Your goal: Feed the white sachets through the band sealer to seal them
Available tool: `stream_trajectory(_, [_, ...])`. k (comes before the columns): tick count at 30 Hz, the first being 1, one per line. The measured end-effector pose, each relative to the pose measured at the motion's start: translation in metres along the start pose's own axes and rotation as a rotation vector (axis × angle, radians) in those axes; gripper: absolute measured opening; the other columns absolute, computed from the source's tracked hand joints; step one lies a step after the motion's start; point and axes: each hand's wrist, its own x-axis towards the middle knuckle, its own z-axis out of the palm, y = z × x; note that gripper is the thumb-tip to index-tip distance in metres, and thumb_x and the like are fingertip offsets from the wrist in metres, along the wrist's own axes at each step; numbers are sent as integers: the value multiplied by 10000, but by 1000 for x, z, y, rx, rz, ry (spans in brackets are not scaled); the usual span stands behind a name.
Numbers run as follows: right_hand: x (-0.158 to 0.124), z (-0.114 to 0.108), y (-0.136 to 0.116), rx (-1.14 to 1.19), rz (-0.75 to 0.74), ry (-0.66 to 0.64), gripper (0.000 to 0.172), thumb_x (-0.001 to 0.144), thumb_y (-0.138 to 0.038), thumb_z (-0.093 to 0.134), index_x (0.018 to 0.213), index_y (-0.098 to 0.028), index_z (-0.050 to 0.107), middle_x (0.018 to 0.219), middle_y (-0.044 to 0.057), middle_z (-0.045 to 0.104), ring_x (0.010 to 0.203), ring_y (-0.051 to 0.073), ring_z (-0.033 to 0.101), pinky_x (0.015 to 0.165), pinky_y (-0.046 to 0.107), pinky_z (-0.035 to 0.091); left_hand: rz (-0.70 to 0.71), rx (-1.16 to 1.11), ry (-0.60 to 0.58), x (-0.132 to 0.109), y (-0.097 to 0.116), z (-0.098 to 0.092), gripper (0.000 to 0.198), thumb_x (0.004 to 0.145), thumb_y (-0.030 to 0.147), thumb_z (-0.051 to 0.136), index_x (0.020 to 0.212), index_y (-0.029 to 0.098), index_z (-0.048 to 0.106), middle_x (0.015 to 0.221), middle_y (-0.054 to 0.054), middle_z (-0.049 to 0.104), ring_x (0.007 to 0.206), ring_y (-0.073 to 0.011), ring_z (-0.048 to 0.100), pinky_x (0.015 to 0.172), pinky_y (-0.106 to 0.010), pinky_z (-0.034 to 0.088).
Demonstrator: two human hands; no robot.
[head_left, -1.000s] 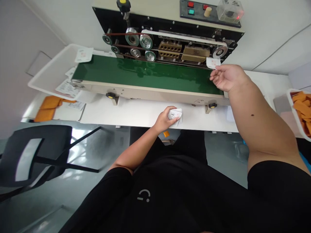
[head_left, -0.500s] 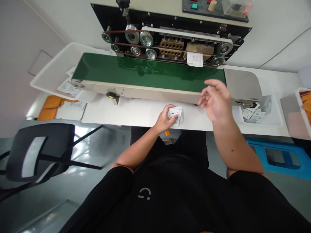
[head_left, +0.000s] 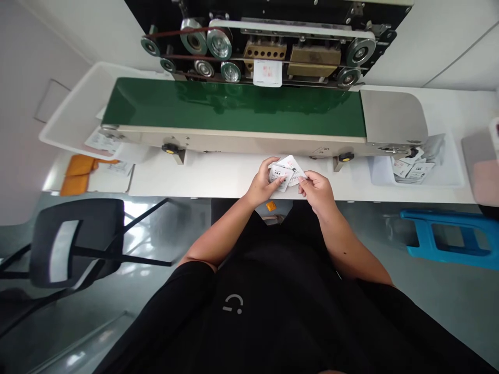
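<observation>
My left hand is closed around a few small white printed sachets, held just above the front of the white table. Between its thumb and fingers, my right hand pinches the corner of another white sachet, which fans out from behind the others. A single white sachet with red print hangs in the band sealing machine, below its brass blocks. The green conveyor belt runs beneath that sachet, beyond both hands.
A white bin with sachets stands at the right, and a translucent bin at the belt's left end. Orange cloth lies at the table's left. A black chair and blue stool stand on the floor.
My right hand has come down from near the belt to pinch a sachet at my left hand. The sachet in the machine has travelled left.
</observation>
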Motion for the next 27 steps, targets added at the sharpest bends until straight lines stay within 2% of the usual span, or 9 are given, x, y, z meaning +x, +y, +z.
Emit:
stream_trajectory(3, [5, -22, -21, 83, -89, 231, 295, 843, -449, 779, 848, -167, 695, 615, -3, 582, 516, 87, 490, 495, 216, 379, -16, 44, 52, -1, 2, 0, 658, 941, 491, 749, 1483, 262, 455, 1104, -75, 675, 940, -219, 671, 816, -344, 559])
stream_trajectory(5, [15, -46, -45, 210, -186, 393, 250, 794, -369, 800, 820, -166, 657, 585, -17, 551, 480, 84, 469, 463, 215, 339, -25, 78, 84, 0, 3, -1, 624, 951, 505, 731, 1465, 256, 480, 1099, -73, 665, 932, -211, 664, 834, -345, 563])
stream_trajectory(7, [31, -74, -75, 369, -238, 477, 197, 782, -279, 768, 807, -176, 603, 563, -28, 520, 447, 89, 450, 442, 220, 300, -27, 108, 95, 0, 5, -1, 596, 957, 518, 718, 1447, 256, 503, 1095, -71, 659, 933, -208, 658, 844, -343, 563])
stream_trajectory(10, [60, -113, -118, 520, -130, 519, 95, 851, -137, 640, 813, -181, 565, 599, -14, 527, 464, 72, 454, 460, 210, 292, -16, 142, 99, 1, 7, -1, 579, 953, 526, 720, 1428, 260, 524, 1113, -72, 654, 944, -210, 652, 857, -344, 561])
stream_trajectory(13, [85, -134, -145, 610, 35, 575, 200, 942, -30, 464, 837, -161, 575, 662, 20, 568, 539, 55, 507, 506, 178, 356, -25, 151, 96, 1, 9, -1, 582, 953, 537, 714, 1427, 258, 524, 1105, -74, 653, 932, -210, 648, 843, -348, 567])
stream_trajectory(15, [97, -136, -152, 629, 106, 584, 252, 966, 5, 408, 842, -141, 572, 689, 36, 591, 601, 51, 560, 542, 154, 408, -37, 147, 98, 1, 9, -1, 584, 954, 545, 707, 1427, 256, 522, 1092, -74, 652, 926, -212, 647, 829, -348, 570])
stream_trajectory(18, [109, -128, -156, 583, 149, 537, 247, 985, 20, 400, 864, -118, 565, 696, 42, 601, 635, 56, 591, 572, 139, 451, -41, 139, 101, 0, 9, -1, 588, 949, 547, 711, 1423, 255, 521, 1086, -72, 646, 927, -213, 644, 829, -344, 564])
stream_trajectory(27, [132, -74, -172, 461, 245, 392, 216, 1045, 8, 392, 923, -108, 528, 690, 13, 578, 610, 31, 554, 633, 122, 504, -48, 135, 89, 0, 12, -2, 591, 956, 539, 705, 1436, 255, 508, 1118, -81, 644, 954, -224, 645, 837, -348, 549])
